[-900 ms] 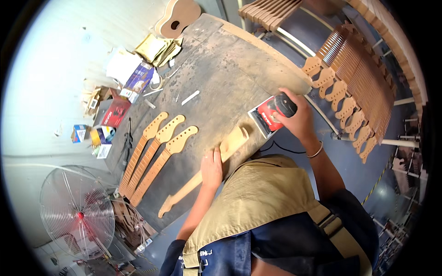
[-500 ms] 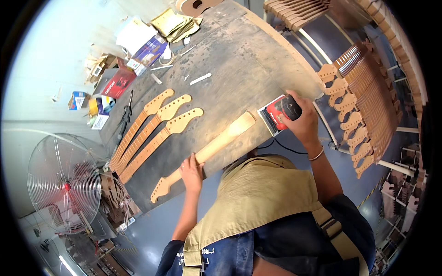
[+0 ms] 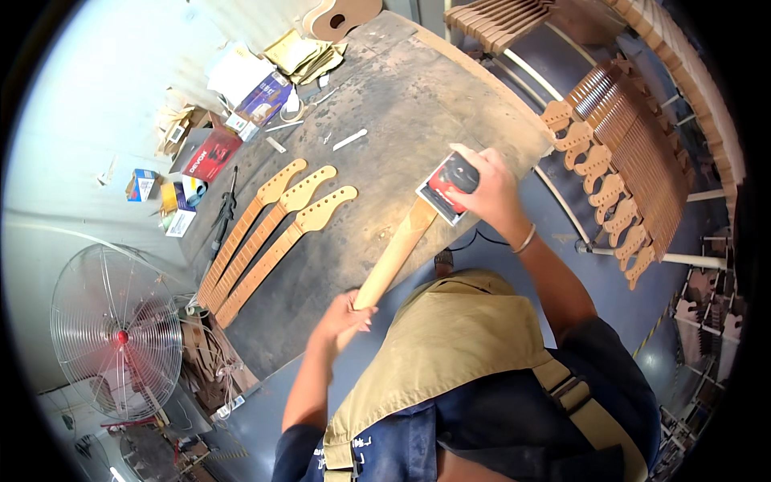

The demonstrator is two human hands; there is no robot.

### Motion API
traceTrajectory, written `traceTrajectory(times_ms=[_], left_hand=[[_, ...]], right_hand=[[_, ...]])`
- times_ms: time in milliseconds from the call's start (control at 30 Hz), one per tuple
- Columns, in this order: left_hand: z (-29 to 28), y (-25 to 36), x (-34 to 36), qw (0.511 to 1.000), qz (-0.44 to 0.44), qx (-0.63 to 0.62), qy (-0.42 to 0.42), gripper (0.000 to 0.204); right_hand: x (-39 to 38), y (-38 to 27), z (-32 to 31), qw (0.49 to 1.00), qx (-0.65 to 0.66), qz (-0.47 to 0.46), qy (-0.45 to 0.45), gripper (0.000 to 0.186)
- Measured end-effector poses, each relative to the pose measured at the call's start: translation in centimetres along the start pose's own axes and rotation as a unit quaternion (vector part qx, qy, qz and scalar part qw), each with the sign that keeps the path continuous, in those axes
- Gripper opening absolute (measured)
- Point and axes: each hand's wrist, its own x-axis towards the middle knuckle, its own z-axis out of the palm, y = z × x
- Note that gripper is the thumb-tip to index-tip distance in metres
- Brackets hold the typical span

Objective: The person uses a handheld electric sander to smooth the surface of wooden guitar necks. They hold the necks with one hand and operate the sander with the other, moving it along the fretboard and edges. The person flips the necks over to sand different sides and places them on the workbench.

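My left hand [image 3: 344,316] is wrapped round a pale wooden guitar neck [image 3: 390,259] near the table's front edge. The neck's rounded back faces up and its headstock end is hidden by my hand and arm. In my right hand [image 3: 496,194] is a red and black palm sander [image 3: 451,181], gripped from its right side. The sander's flat square pad overlaps the neck's heel end; whether it presses on the wood I cannot tell. Left of these, three guitar necks [image 3: 309,217] lie side by side with fretboards up.
The worktable [image 3: 401,104] carries boxes [image 3: 215,154], a sheaf of yellowish sheets [image 3: 305,58] and a guitar body [image 3: 341,18] along its far and left sides. A wire-caged fan [image 3: 120,337] stands left. At right is a rack of guitar necks [image 3: 634,153].
The sander has moved left onto the neck's heel end. My left hand has closed round the neck, whose headstock end has swung toward me, off the table.
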Motion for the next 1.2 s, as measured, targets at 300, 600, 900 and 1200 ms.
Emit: traceTrajectory(times_ms=[300, 600, 900, 1200], left_hand=[[10.0, -8.4, 2.5, 0.981, 0.076, -0.174, 0.038, 0.021], [11.7, -7.6, 2.4, 0.986, 0.059, -0.139, 0.068, 0.026], [11.6, -8.8, 3.2, 0.986, 0.062, -0.138, 0.066, 0.029], [12.5, -7.5, 2.5, 0.986, 0.055, -0.116, 0.106, 0.032]], right_hand=[[-1.7, -3.0, 8.0, 0.99, -0.035, -0.087, -0.104, 0.065], [-3.1, -4.6, 9.0, 0.976, -0.057, -0.148, -0.152, 0.065], [-4.0, -4.3, 7.3, 0.978, -0.103, -0.135, -0.119, 0.06], [-2.8, -2.6, 6.3, 0.981, -0.084, -0.093, -0.145, 0.067]])
